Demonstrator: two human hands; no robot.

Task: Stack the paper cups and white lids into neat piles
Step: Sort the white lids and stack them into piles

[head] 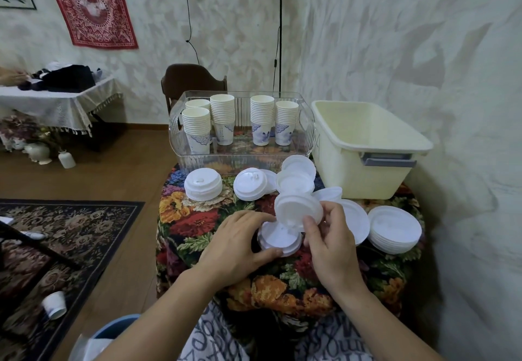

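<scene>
Right hand's fingers (312, 226) pinching a tilted white lid (296, 210), left hand (236, 245) gripping the lid pile (278, 238) just beneath, cup stacks (223, 117) beyond.

The printed fabric (214, 341) at the bottom edge bears large letters, but no word is readable

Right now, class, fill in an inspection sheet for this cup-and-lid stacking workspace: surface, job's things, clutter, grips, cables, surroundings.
Surface: floral tablecloth covers the table.
Job's things: five cup stacks upright in the clear tray; neat lid pile at left, loose lids in the middle, flat lid stack at right.
Clutter: empty cream tub.
Grips: left hand holds a small lid stack; right hand holds a tilted lid above it.
Cables: two black cables down the wall.
Surroundings: stray cup on the rug; chair behind.
</scene>
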